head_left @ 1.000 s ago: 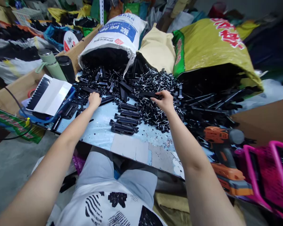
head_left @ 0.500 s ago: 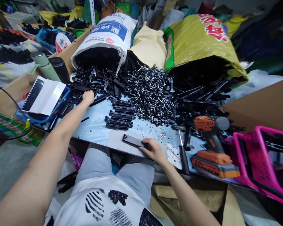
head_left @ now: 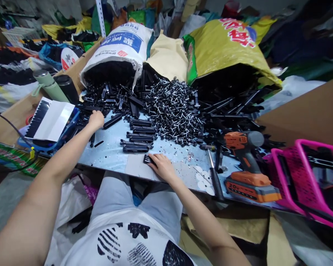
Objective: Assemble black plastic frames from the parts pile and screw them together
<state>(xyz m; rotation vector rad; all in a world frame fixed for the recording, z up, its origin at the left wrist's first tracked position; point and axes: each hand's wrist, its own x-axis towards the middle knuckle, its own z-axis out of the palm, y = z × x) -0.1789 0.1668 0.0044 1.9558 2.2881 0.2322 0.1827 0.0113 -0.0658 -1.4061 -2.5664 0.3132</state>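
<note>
My right hand [head_left: 163, 167] lies over a long black plastic part [head_left: 148, 159] at the table's front edge, fingers bent around it. Only the part's slotted left end shows; the palm hides the rest. Farther off to the left, my left hand [head_left: 96, 120] has its fingers curled at the edge of a heap of black plastic pieces [head_left: 111, 96]. What those fingers hold, if anything, is hidden. Beside this hand a single black strip [head_left: 113, 121] lies on the light blue tabletop [head_left: 111, 147]. Between the hands, several similar black parts [head_left: 138, 138] are lined up in a row.
Behind stand a white sack [head_left: 122, 44] and a yellow sack [head_left: 224, 48], with a pile of black-headed screws [head_left: 174, 111] in front. To the right are a hammer [head_left: 216, 183], an orange cordless drill [head_left: 246, 170] and a pink basket [head_left: 308, 177]. A blue tray [head_left: 58, 142] sits left.
My right hand has slid left along the black plastic part and now covers most of it. My left hand stays at the heap, shifted slightly left and down in view.
</note>
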